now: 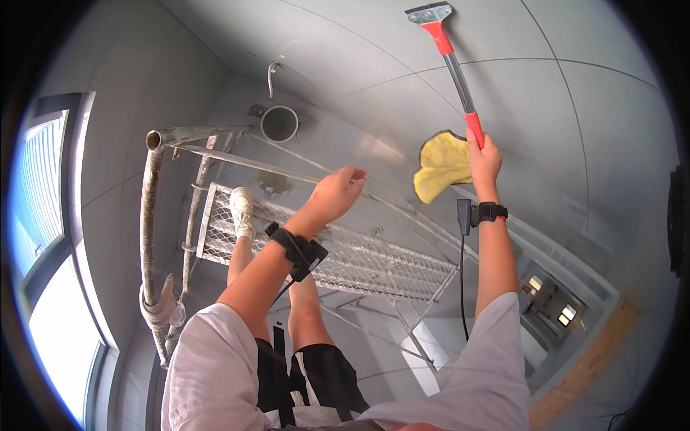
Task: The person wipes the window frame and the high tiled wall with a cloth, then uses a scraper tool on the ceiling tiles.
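My right hand [487,164] grips the lower red grip of a long-handled scraper [458,78]. The scraper's wide metal head points up the picture, close to the grey tiled wall [517,102]. Beside the same hand hangs a yellow cloth [444,166] with a dark edge; the fingers hide how it is held. My left hand [338,189] is held out over the scaffold with its fingers loosely curled and nothing visible in them. Each wrist wears a black strapped device with a cable.
I stand on a scaffold with a mesh platform [372,264] and paint-spattered tube rails [151,226]. A cloth [161,307] is tied around one post. Far below stands a round bucket [279,124]. A window [48,178] is at the left, a wooden board [587,361] at lower right.
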Available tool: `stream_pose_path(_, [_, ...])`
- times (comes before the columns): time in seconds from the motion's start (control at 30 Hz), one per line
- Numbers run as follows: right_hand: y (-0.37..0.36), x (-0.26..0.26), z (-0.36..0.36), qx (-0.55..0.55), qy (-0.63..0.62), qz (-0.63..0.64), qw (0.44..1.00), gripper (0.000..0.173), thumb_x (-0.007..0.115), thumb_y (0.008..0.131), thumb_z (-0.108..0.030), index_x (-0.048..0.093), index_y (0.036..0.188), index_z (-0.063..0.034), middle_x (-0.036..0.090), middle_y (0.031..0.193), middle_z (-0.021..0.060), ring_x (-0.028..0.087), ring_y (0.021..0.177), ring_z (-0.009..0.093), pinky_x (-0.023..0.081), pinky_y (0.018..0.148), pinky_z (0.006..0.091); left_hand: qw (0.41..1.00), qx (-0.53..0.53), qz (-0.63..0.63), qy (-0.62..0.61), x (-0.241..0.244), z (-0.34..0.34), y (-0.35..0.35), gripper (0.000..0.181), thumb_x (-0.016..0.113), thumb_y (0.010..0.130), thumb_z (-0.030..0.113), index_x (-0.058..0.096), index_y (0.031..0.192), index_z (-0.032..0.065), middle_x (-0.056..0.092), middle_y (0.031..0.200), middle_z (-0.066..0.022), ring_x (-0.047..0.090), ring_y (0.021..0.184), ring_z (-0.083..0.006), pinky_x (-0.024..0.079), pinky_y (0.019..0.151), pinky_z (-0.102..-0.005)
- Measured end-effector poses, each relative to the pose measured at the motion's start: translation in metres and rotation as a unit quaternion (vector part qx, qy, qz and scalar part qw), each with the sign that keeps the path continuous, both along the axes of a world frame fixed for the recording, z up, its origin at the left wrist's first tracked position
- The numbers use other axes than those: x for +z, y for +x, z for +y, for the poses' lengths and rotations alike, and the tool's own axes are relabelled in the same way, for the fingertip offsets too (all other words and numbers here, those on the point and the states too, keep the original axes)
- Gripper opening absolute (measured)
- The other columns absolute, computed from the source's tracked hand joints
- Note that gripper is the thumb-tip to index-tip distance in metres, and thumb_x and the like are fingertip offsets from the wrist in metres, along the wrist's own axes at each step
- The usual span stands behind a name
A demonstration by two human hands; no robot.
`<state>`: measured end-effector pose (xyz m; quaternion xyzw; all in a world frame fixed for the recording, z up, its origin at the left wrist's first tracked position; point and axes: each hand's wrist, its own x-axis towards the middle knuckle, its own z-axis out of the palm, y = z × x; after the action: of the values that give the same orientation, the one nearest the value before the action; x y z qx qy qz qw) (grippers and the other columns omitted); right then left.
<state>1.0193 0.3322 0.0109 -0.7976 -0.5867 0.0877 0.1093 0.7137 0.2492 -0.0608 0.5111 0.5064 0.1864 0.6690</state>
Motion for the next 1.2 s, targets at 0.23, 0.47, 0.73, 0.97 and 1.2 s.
stream_pose_path(0.23, [0.069,0.002,-0.071,-0.056,0.013,-0.062,0.996,0.041,0.06,0.082,-0.046,0.062,0.078,-0.0048,0.059,0.063,0.0134,0.058,0.06,0.03,0.043,0.058,0.0381,0.999,-0.004,-0.035,-0.017,0.017,0.004,0.008,0.029,0.05,0.09,0.018,0.053,0.113,0.0019,0.063,0.108,-0.0108,0.059,0.099,-0.0244,0.045,0.087,-0.0321])
stream_pose_path(0.47, [-0.001,0.014,-0.025,-0.041,0.004,0.056,0.998,0.04,0.063,0.081,-0.043,0.061,0.079,-0.0037,0.06,0.063,0.0112,0.057,0.059,0.025,0.044,0.059,0.0342,1.0,-0.016,-0.022,0.011,0.017,0.004,0.01,0.033,0.051,0.09,0.02,0.051,0.117,0.0018,0.059,0.113,-0.0136,0.058,0.102,-0.0245,0.045,0.087,-0.0328])
stream_pose_path(0.73, [-0.071,0.003,-0.103,-0.113,-0.204,0.574,0.785,0.021,0.067,0.081,-0.018,0.06,0.093,-0.0023,0.057,0.079,-0.0022,0.052,0.068,0.005,0.043,0.06,0.0212,0.982,0.109,-0.153,-0.004,0.029,0.037,0.043,0.053,0.05,0.093,0.027,0.033,0.129,-0.0081,0.056,0.118,-0.0149,0.048,0.118,-0.0217,0.039,0.098,-0.0319])
stream_pose_path(0.97, [-0.09,0.006,-0.142,-0.082,-0.187,0.645,0.737,0.038,0.061,0.086,-0.023,0.051,0.115,-0.0014,0.056,0.105,0.0071,0.054,0.093,0.012,0.044,0.08,0.0253,0.965,0.068,-0.243,-0.075,0.037,0.044,0.072,0.033,0.054,0.091,0.02,0.045,0.11,-0.0052,0.063,0.1,-0.0123,0.063,0.088,-0.018,0.05,0.079,-0.0311])
stream_pose_path(1.2, [-0.06,-0.009,-0.127,-0.025,0.032,0.306,0.951,0.042,0.061,0.086,-0.02,0.046,0.121,-0.0021,0.057,0.105,0.0071,0.054,0.091,0.015,0.043,0.082,0.0282,0.991,0.048,-0.123,0.034,0.055,0.09,0.14,0.031,0.063,0.083,0.022,0.049,0.095,-0.0035,0.064,0.083,-0.0137,0.065,0.074,-0.0231,0.051,0.069,-0.0332])
